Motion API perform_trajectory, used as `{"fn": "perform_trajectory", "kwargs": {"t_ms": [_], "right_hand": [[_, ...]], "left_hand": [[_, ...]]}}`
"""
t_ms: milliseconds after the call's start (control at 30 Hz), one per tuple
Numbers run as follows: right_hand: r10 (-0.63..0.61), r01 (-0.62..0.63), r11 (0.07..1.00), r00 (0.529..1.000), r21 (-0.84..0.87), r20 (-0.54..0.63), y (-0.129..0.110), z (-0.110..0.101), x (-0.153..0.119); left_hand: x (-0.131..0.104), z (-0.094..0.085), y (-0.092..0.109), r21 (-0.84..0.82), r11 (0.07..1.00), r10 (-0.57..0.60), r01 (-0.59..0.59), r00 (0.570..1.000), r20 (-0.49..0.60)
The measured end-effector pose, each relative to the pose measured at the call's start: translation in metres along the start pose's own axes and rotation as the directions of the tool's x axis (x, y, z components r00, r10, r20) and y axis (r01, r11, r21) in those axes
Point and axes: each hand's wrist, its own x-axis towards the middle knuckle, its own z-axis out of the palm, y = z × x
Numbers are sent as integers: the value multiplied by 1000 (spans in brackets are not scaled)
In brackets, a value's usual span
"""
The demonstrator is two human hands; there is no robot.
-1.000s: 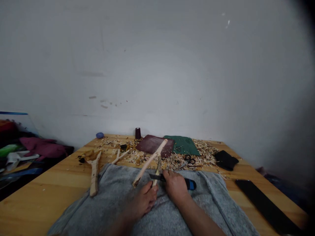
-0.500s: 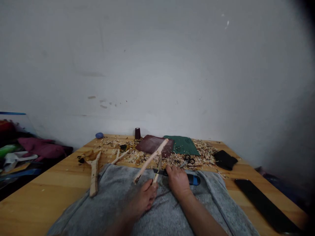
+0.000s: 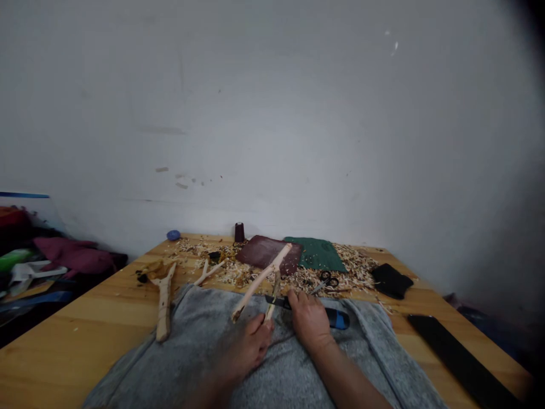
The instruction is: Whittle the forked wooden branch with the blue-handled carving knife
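My left hand (image 3: 256, 341) is closed round one prong of a forked branch (image 3: 260, 278), mostly peeled to pale wood. Dark bark still covers part of the held prong. In my right hand (image 3: 310, 319) is a utility knife (image 3: 338, 319) with a black and blue handle. Its dark blade lies across the held prong, just above my left fingers. Both hands are over a grey cloth (image 3: 281, 380) spread along the near side. A slingshot (image 3: 164, 307) of pale wood rests at the cloth's left edge.
Wood shavings (image 3: 357, 264) cover the back of the table (image 3: 55, 341). Among them lie maroon leather (image 3: 259, 253), green leather (image 3: 321, 254), scissors (image 3: 327, 280) and a small forked stick (image 3: 208, 272). A thread spool (image 3: 239, 232) stands behind; a black slab (image 3: 460, 358) lies right.
The view has shifted slightly. Both hands, the branch and the knife keep nearly the same places, with the blade still against the held prong.
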Motion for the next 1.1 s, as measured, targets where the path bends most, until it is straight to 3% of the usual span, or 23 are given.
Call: {"fn": "perform_trajectory", "kwargs": {"t_ms": [400, 667, 900, 1100], "right_hand": [[-27, 27, 1000, 999, -2, -21, -3, 6, -5], [-59, 56, 993, 998, 100, 21, -1, 8, -3], [-58, 58, 998, 998, 24, 15, -3, 0, -6], [-47, 47, 999, 999, 5, 17, -6, 4, -3]], "left_hand": [[-2, 1, 3, -10, 1000, -30, 30, 999, -24], [-3, -5, 1, -238, 970, -23, 52, 992, 121], [-3, 4, 0, -4, 999, -47, 47, 999, -8], [0, 4, -6, 62, 997, -41, 42, 999, -22]]}}
